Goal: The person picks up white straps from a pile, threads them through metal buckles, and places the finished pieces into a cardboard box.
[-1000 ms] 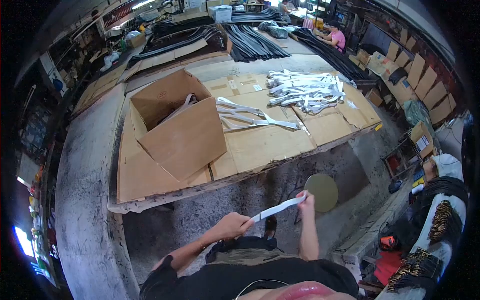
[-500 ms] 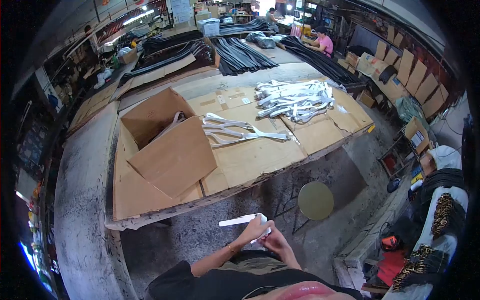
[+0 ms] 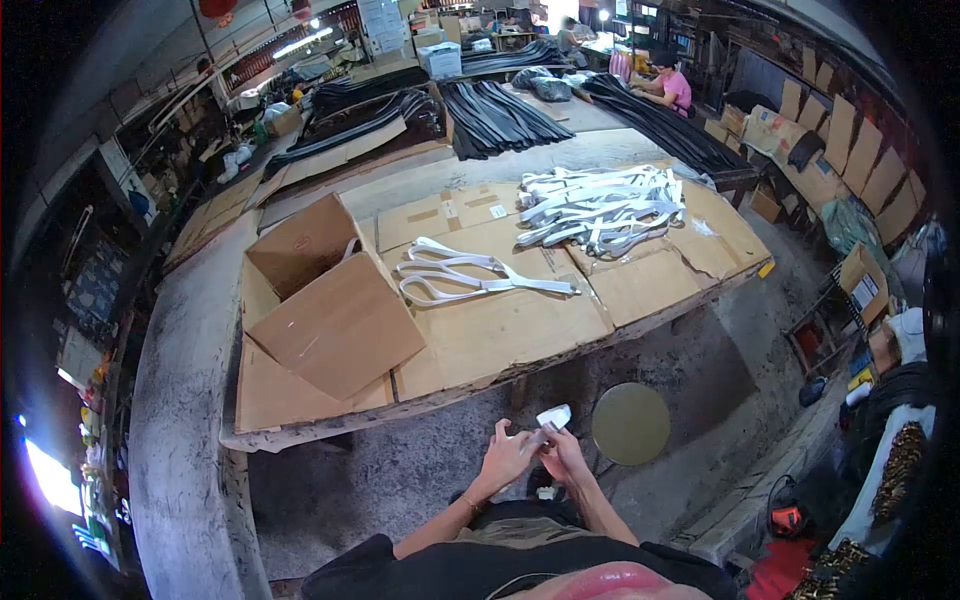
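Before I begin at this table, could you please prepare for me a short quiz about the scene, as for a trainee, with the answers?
1. True or false: the box is open.
2. Which colour is the strap in the right hand? A) black B) white C) red
3. Fill in: as the camera sees it, the pile lies to the ____ of the box.

Key: 1. True. 2. B. 3. Right.

Open gap between the left hand (image 3: 508,458) and the table edge (image 3: 500,371), round stool (image 3: 632,424) an obstacle on the right.
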The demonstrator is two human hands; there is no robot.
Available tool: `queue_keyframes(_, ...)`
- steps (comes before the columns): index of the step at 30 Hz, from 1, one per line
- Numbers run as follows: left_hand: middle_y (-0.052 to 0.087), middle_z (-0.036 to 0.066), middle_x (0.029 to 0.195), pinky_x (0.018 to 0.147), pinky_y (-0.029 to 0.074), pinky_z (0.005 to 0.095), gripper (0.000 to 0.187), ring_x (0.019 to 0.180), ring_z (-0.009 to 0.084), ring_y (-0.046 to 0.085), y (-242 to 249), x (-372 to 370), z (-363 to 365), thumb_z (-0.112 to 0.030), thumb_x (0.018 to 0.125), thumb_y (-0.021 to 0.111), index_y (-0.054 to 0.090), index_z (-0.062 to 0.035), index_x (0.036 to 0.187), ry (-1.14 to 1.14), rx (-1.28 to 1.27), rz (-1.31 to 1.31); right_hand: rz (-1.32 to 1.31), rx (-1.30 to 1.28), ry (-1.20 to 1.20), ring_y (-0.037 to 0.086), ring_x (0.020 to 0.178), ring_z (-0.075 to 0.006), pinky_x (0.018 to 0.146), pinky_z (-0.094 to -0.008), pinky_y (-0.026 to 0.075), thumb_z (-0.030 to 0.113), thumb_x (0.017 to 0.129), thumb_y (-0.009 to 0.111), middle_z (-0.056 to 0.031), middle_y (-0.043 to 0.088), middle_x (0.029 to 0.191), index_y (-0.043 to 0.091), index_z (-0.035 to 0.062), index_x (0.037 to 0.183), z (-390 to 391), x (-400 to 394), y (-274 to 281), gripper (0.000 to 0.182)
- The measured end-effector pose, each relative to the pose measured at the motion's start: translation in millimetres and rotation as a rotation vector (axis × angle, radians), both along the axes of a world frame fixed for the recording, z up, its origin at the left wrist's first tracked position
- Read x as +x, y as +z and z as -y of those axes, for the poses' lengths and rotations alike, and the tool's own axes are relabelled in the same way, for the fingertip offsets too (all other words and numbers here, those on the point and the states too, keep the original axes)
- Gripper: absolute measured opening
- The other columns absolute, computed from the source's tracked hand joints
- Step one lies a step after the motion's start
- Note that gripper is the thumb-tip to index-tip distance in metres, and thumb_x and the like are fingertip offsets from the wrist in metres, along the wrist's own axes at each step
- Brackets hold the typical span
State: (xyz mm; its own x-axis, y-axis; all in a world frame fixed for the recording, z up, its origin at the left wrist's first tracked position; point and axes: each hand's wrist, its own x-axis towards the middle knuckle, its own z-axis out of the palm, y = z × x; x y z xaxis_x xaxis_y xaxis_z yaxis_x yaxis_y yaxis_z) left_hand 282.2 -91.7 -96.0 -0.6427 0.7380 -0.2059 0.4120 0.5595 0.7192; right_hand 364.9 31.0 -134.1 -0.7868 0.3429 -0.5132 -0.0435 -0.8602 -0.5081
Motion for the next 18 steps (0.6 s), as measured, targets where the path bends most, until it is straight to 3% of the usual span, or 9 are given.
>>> queue_keyframes(3, 0.043, 0.024, 0.123, 0.088, 0.043, 0.0495, 0.032, 0.114, 0.0405, 0.043, -9.3, 10.0, -14.8, -0.033, 0.081, 0.059, 0.067, -0.0047, 0.093, 0.039, -0.006, -0.213, 0.005, 0.17, 0.068, 0.055, 0.085, -0.0153, 0.074, -0.0318, 0.047, 0.017, 0.091, 0.055, -0.005, 0.059, 0.093, 0.055, 0.006, 0.107, -25.2, 3.7, 6.0, 0.019)
queue_keyframes(5, 0.046, 0.022, 0.119, 0.089, 0.042, 0.0472, 0.03, 0.111, 0.0382, 0.043, -9.9, 15.2, -25.8, -0.032, 0.08, 0.06, 0.066, -0.0034, 0.09, 0.02, 0.038, -0.231, 0.0, 0.117, 0.019, 0.056, 0.086, -0.0151, 0.076, -0.0322, 0.046, 0.019, 0.094, 0.051, -0.0056, 0.059, 0.094, 0.056, 0.0048, 0.107, -40.8, 2.2, 11.1, 0.02)
queue_keyframes(7, 0.051, 0.017, 0.112, 0.089, 0.04, 0.0427, 0.027, 0.106, 0.0337, 0.045, -5.0, 18.0, -38.4, -0.028, 0.079, 0.063, 0.065, -0.0008, 0.082, -0.009, 0.133, -0.272, -0.114, 0.023, 0.033, 0.057, 0.095, -0.0193, 0.087, -0.0356, 0.044, 0.018, 0.097, 0.041, -0.0088, 0.06, 0.101, 0.054, 0.0019, 0.112, -68.8, 7.3, -2.0, 0.025)
queue_keyframes(8, 0.055, 0.014, 0.1, 0.082, 0.043, 0.0409, 0.027, 0.097, 0.0308, 0.05, -1.5, 19.7, -44.5, -0.025, 0.08, 0.063, 0.064, 0.0011, 0.078, -0.019, 0.213, -0.346, -0.086, -0.064, -0.045, 0.058, 0.091, -0.0215, 0.088, -0.0378, 0.045, 0.015, 0.095, 0.043, -0.0107, 0.061, 0.097, 0.055, -0.0012, 0.108, -78.2, 8.0, 9.8, 0.024)
queue_keyframes(10, 0.056, 0.013, 0.094, 0.079, 0.044, 0.0404, 0.026, 0.093, 0.03, 0.052, 8.2, 21.2, -54.4, -0.024, 0.08, 0.063, 0.064, 0.0016, 0.076, -0.087, 0.249, -0.318, -0.086, -0.214, -0.184, 0.059, 0.088, -0.0253, 0.091, -0.0423, 0.045, 0.011, 0.092, 0.044, -0.0133, 0.061, 0.092, 0.055, -0.0043, 0.1, -103.4, 9.6, 22.4, 0.021)
queue_keyframes(12, 0.058, 0.01, 0.08, 0.069, 0.044, 0.0405, 0.024, 0.081, 0.0289, 0.054, 23.3, 29.7, -64.6, -0.02, 0.08, 0.063, 0.062, 0.0023, 0.071, -0.183, 0.337, -0.346, -0.222, -0.274, -0.245, 0.058, 0.081, -0.0238, 0.084, -0.0407, 0.047, 0.013, 0.092, 0.044, -0.0112, 0.058, 0.084, 0.053, -0.0011, 0.092, -141.1, 14.9, -0.3, 0.017)
queue_keyframes(13, 0.057, 0.009, 0.081, 0.072, 0.043, 0.0404, 0.024, 0.083, 0.0274, 0.054, 18.0, 35.2, -69.5, -0.02, 0.082, 0.06, 0.062, 0.0009, 0.07, -0.253, 0.318, -0.369, -0.271, -0.264, -0.253, 0.057, 0.077, -0.0227, 0.081, -0.0396, 0.047, 0.013, 0.093, 0.044, -0.0099, 0.057, 0.08, 0.052, 0.0003, 0.09, -160.8, 22.8, -10.5, 0.016)
queue_keyframes(15, 0.057, 0.007, 0.081, 0.074, 0.04, 0.0401, 0.024, 0.085, 0.0252, 0.053, 33.1, 48.9, -75.7, -0.02, 0.084, 0.056, 0.061, -0.0017, 0.069, -0.43, 0.297, -0.42, -0.187, -0.417, -0.291, 0.055, 0.068, -0.02, 0.073, -0.0382, 0.047, 0.015, 0.093, 0.044, -0.0078, 0.054, 0.074, 0.052, 0.0022, 0.09, -195.5, 40.2, -10.7, 0.015)
queue_keyframes(18, 0.055, 0.005, 0.078, 0.077, 0.037, 0.0388, 0.022, 0.083, 0.0221, 0.051, 39.3, 55.2, -82.6, -0.02, 0.085, 0.054, 0.06, -0.0051, 0.07, -0.583, 0.286, -0.439, -0.069, -0.346, -0.416, 0.053, 0.06, -0.0175, 0.068, -0.0396, 0.045, 0.013, 0.092, 0.045, -0.0053, 0.052, 0.068, 0.051, 0.0048, 0.09, -236.2, 70.1, -46.5, 0.01)
